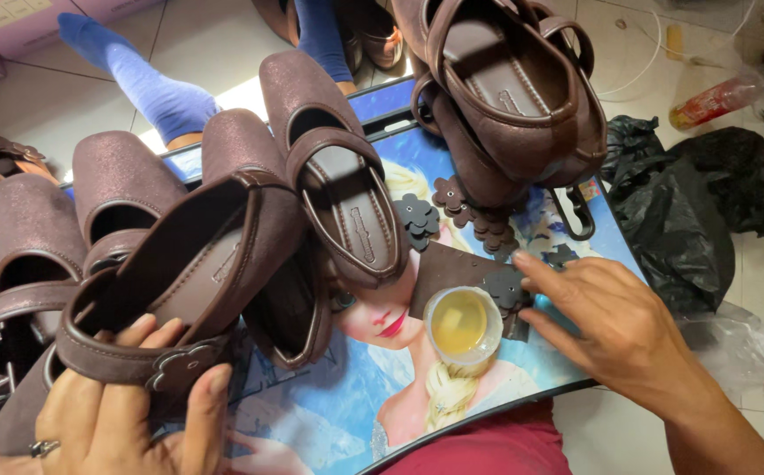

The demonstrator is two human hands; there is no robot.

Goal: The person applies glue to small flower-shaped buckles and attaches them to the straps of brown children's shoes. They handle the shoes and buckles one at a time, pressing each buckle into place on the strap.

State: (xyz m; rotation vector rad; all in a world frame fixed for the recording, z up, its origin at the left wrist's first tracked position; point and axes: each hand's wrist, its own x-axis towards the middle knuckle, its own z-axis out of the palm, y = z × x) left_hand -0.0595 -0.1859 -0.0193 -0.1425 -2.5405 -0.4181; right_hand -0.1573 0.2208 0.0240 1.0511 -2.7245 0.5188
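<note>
So the left hand (pixel 127 413) was closed around the heel end of a dark brown shoe (pixel 197 281), thumb pressed right by the flower trim (pixel 179 365) on its strap, down at the near left corner of the lap board (pixel 329 413); the shoe sat tilted, toe pointing away, insole facing up; matte shimmery upper, smooth darker lining, looked stiff and light. The right hand (pixel 611 321) was spread out flat, fingertips resting on a loose flower cutout (pixel 503 286) lying on a brown scrap (pixel 452 268) near the board's right edge; holding nothing as far as I could tell.

My worry was the little open cup of yellowish glue (pixel 461 324) sitting just beside those fingers; one careless nudge from the wrist and it would've tipped over the board and the cutouts. The board also looked balanced on the knees, so a shift could slide everything off the near edge. Further back more cutouts (pixel 417 215) lay mid-board, and a stack of finished shoes (pixel 505 97) leaned over the far right corner; that pile seemed ready to topple.
</note>
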